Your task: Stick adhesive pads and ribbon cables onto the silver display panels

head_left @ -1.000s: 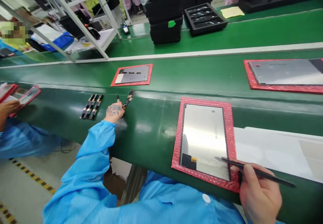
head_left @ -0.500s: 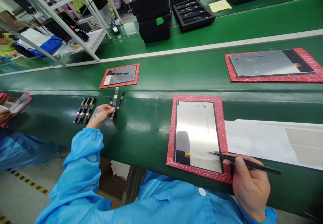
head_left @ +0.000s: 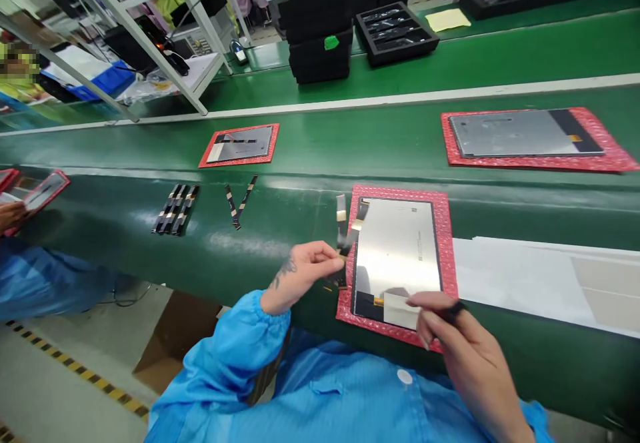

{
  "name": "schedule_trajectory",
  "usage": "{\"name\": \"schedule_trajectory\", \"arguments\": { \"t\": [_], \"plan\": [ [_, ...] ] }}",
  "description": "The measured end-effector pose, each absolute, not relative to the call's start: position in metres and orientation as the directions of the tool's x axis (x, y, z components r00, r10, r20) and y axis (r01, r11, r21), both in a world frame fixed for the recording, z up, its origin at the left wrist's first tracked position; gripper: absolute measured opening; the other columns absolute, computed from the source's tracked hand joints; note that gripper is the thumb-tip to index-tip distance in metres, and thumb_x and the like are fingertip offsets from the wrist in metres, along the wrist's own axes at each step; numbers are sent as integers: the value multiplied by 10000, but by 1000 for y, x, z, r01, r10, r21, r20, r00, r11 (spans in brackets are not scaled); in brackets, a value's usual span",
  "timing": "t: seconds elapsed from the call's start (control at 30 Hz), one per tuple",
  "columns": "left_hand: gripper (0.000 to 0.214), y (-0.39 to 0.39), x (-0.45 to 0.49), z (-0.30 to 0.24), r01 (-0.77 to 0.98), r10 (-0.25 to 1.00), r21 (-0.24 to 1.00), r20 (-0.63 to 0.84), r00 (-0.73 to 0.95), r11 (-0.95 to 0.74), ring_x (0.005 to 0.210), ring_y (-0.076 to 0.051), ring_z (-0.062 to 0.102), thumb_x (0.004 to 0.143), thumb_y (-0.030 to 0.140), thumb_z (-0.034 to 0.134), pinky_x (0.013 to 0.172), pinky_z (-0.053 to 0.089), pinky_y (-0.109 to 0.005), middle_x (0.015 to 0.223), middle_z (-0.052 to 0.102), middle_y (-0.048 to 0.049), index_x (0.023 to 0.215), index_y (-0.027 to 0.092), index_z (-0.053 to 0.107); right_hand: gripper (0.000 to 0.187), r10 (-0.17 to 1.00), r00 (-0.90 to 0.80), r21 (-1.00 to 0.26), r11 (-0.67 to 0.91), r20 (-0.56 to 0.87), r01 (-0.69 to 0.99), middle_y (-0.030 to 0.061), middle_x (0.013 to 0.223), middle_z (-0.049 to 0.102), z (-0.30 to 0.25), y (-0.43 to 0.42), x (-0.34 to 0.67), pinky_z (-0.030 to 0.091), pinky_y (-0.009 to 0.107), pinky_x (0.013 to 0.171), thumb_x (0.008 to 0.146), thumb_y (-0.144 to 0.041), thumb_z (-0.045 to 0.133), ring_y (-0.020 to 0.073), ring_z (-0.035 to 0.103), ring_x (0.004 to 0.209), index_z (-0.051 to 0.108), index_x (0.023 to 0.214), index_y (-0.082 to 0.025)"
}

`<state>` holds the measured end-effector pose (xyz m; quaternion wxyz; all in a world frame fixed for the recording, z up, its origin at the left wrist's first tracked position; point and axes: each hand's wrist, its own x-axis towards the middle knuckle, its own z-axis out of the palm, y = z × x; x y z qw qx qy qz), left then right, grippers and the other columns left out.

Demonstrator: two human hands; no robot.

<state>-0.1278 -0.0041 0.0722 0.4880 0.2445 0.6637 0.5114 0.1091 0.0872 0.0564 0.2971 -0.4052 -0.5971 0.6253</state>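
Observation:
My left hand [head_left: 307,270] pinches thin black-and-gold flex cables [head_left: 341,211] over the left edge of the near display panel. They look blurred, and I cannot tell exactly how many there are. The near display panel [head_left: 395,243], silver-backed with a dark lower corner and a small gold tab, lies on a pink bubble-wrap sheet [head_left: 447,243]. Over its lower right part my right hand [head_left: 465,346] is closed around black tweezers [head_left: 456,311], mostly hidden by the fingers. Two more flex cables [head_left: 242,210] lie in a V shape on the green bench.
Several flex cables [head_left: 175,210] lie in a row at left. Two further panels on pink wrap, a small one [head_left: 260,142] and a larger one [head_left: 505,135], lie farther back. White sheets [head_left: 515,276] lie at right. Another person's hand [head_left: 13,215] works at far left.
My left hand has moved right from the loose cables to the near panel, carrying flex cables. My right hand has shifted slightly left and up, and the tweezers have turned mostly out of sight.

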Motion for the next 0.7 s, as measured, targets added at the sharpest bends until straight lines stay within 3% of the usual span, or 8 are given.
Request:
{"name": "schedule_trajectory", "arguments": {
  "t": [0.07,0.23,0.37,0.47,0.53,0.6,0.7],
  "plan": [
    [355,2,-109,74,-205,864,918,-391,-317,340,665,-150,639,695,499,831,661,518,-283,720,705,-19,743,176,692,346,763,-614,-972,-80,-203,222,2,657,661,64,91,94,535,288,544,806,-602,738,197,615,601,789,870,-266],
    [231,8,-88,75,-251,908,927,-338,-249,277,688,-175,635,716,389,800,668,527,-306,739,687,-34,694,180,704,414,656,-695,-945,-93,-295,313,-38,598,535,72,98,68,430,282,508,737,-637,749,154,465,550,646,704,-238],
    [230,7,-85,66,-256,895,930,-335,-294,264,721,-188,660,698,369,819,725,538,-315,749,723,-33,803,173,763,489,581,-727,-923,-126,-365,363,-39,590,489,63,101,68,414,299,546,726,-674,740,155,450,577,550,625,-235],
    [265,1,-108,60,-200,847,946,-318,-427,254,683,-167,648,692,373,829,660,529,-282,732,722,-24,853,171,770,503,623,-689,-923,-162,-370,349,-34,603,510,55,106,74,438,304,560,697,-695,759,164,477,588,560,633,-237],
    [275,-6,-144,60,-84,733,961,-255,-631,262,620,-143,617,683,404,827,578,498,-247,694,702,-13,801,170,744,489,678,-638,-924,-177,-364,339,-26,625,539,53,111,79,456,304,563,699,-693,770,174,505,603,588,658,-241],
    [303,-17,-192,62,50,519,950,-124,-845,310,559,-118,573,652,429,835,525,464,-224,647,668,7,729,172,693,466,704,-602,-917,-194,-378,350,-13,644,573,53,117,84,462,304,543,698,-686,783,183,526,603,636,692,-243],
    [341,-36,-261,66,106,310,909,-27,-950,404,503,-91,511,650,424,840,509,438,-207,567,586,44,666,181,602,483,727,-545,-894,-224,-418,388,17,654,625,53,125,89,484,322,512,631,-713,803,210,565,598,697,706,-247]
  ]
}}
